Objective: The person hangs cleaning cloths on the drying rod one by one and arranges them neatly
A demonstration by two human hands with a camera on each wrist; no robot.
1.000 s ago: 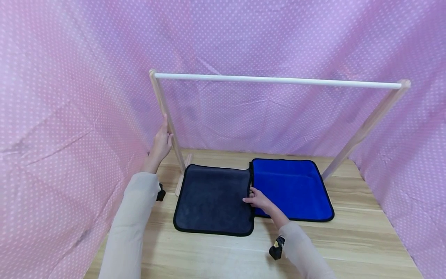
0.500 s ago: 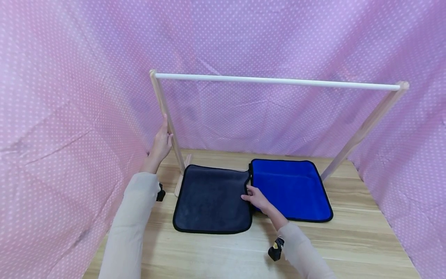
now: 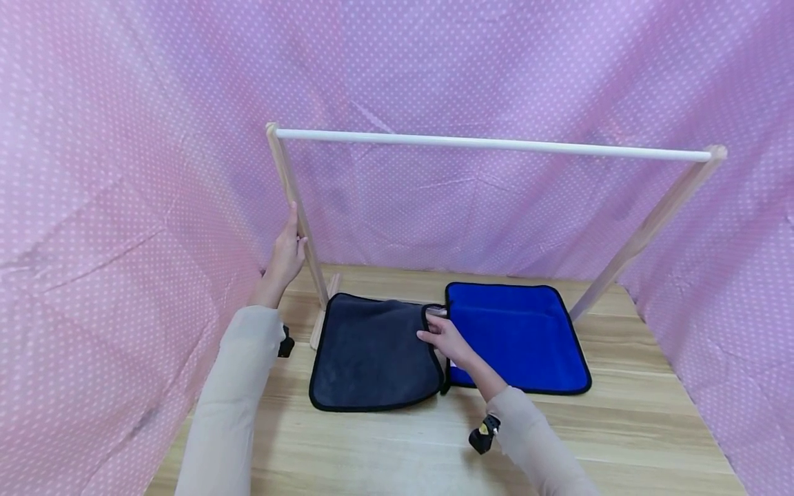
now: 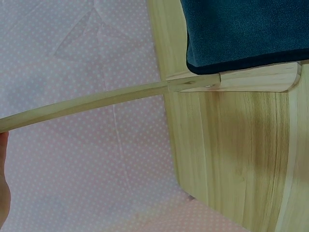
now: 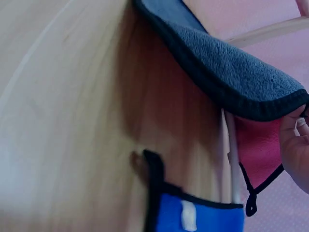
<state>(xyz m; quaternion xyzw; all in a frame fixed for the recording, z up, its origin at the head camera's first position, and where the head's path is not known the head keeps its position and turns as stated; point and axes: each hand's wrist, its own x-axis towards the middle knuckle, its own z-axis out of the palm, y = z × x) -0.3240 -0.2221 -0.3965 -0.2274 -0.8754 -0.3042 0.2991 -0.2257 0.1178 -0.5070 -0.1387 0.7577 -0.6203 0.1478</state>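
Note:
In the head view, my left hand (image 3: 287, 256) holds the left wooden post (image 3: 282, 162) of a rack, with the thumb on its inner side. My right hand (image 3: 449, 341) pinches the black-edged right side of a dark grey cloth (image 3: 372, 358) and raises it off the table. That cloth's left part stays flat. Right of it lies a blue cloth (image 3: 517, 337) with black edging. From the right wrist, a red patch (image 5: 258, 140) with a black hanging loop shows below the raised grey edge; I cannot tell if it is the underside. Some right fingers are hidden.
A white bar (image 3: 490, 142) joins the left post to the right wooden post (image 3: 648, 234) above both cloths. The rack's left foot (image 4: 260, 78) rests on the wooden table (image 3: 366, 458). Pink dotted fabric (image 3: 471, 76) surrounds the table at back and sides.
My right hand has moved left and away from me, lifting and bending the grey cloth's right edge. The rack's right end has shifted slightly left. My left hand stays on the post.

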